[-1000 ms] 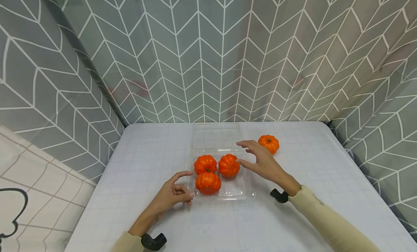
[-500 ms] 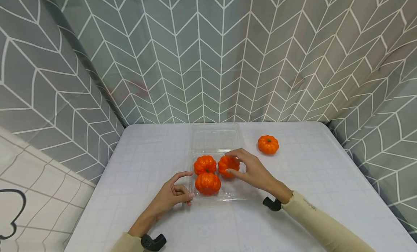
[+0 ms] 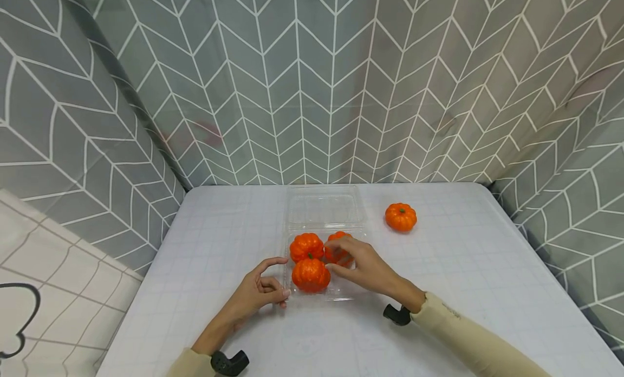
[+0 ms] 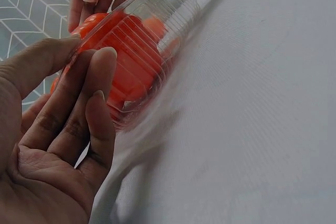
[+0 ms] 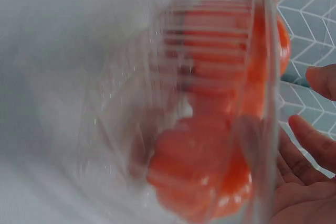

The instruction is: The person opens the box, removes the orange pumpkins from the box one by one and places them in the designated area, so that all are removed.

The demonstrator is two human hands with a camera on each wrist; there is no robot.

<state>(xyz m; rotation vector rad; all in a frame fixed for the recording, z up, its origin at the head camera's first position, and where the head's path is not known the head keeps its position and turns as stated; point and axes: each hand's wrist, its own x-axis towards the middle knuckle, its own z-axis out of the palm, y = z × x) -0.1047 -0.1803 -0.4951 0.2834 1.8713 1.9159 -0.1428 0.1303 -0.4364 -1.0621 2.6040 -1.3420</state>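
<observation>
A clear hinged plastic container (image 3: 351,290) lies with its lid folded back. Inside it are three orange mini pumpkins: one back left (image 3: 306,247), one front left (image 3: 311,275) and one on the right (image 3: 336,248), partly covered by a hand. My left hand (image 3: 255,290) is at the container's left side; in the left wrist view its thumb lies on the rim and fingers curl against the outer wall. My right hand (image 3: 363,266) reaches over the right pumpkin, thumb and fingers spread apart. In the right wrist view its fingertips (image 5: 315,80) point toward the pumpkins.
Another orange pumpkin (image 3: 401,217) sits on the white cloth-covered table (image 3: 439,247), right of the lid (image 3: 323,206). Patterned grey curtains (image 3: 317,84) hang behind and beside the table. Each wrist wears a black camera mount (image 3: 397,314).
My right hand has moved left and slightly down, from beside the right pumpkin to over it. The right pumpkin has shifted slightly left. My left hand has stayed at the container's side.
</observation>
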